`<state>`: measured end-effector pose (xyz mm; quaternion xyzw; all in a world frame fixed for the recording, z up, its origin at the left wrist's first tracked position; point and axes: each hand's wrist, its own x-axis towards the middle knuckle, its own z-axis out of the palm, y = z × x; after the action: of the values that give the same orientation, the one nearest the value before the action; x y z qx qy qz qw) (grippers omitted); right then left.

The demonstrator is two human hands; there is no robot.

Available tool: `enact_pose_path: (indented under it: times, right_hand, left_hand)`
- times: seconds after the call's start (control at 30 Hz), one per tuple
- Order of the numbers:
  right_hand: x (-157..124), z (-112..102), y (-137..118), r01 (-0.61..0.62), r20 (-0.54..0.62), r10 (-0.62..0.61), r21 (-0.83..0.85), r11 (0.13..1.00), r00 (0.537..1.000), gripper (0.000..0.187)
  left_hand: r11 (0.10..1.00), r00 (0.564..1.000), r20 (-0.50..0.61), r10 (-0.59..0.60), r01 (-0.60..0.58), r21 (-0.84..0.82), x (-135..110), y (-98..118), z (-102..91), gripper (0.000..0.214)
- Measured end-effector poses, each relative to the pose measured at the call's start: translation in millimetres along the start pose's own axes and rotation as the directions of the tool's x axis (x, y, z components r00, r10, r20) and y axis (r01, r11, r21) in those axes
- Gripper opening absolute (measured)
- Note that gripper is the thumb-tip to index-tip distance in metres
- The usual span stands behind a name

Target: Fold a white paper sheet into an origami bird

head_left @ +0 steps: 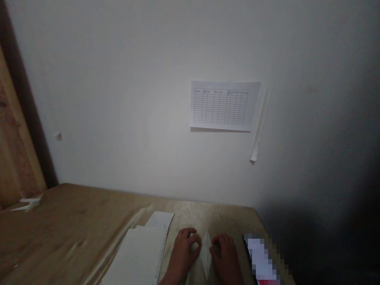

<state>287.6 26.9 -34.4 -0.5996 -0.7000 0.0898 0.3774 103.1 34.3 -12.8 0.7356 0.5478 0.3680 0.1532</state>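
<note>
- We find the folded paper [207,251] on the table [77,215], right of the paper stack [138,253].
- Left hand [184,250] nearer the stack, right hand [227,253] beyond: both half-curled at the folded paper's edges; we cannot confirm a grip.
- We judge shaping in hand; next calls for light, even fingertip pressure.

My folded white paper [206,255] is narrow; its tip points away from me, between left hand [185,249] and right hand [225,251].
</note>
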Motion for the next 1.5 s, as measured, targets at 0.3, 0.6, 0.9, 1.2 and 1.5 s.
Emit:
enact_pose_path:
  times: [0.3, 0.6, 0.9, 1.2, 1.5]
  right_hand:
    - [2, -3, -4, 0.003, 0.041, -0.003, -0.017, 1.0, 0.999, 0.012]
    - [2, -11, -11, -0.03, 0.075, 0.029, 0.013, 0.999, 0.997, 0.011]
    - [4, -4, 1, -0.037, 0.093, 0.032, 0.052, 0.998, 0.995, 0.009]
    - [3, -5, -1, -0.043, 0.086, 0.038, 0.056, 0.997, 0.996, 0.008]
    - [2, -12, -9, -0.037, 0.091, 0.031, 0.057, 0.998, 0.995, 0.011]
  left_hand:
    - [1.0, 0.999, 0.021, -0.027, 0.026, 0.016, 1, 1, -0.9, 0.015]
    - [0.999, 0.999, 0.026, -0.037, 0.037, 0.016, -1, 3, -1.6, 0.014]
    - [0.997, 0.997, 0.062, -0.053, 0.05, 0.054, -1, 8, -4.5, 0.012]
    - [0.997, 0.987, 0.146, -0.059, 0.05, 0.064, -4, 5, -6.7, 0.022]
    - [0.994, 0.984, 0.179, -0.024, 0.005, 0.105, -7, 8, -9.0, 0.033]
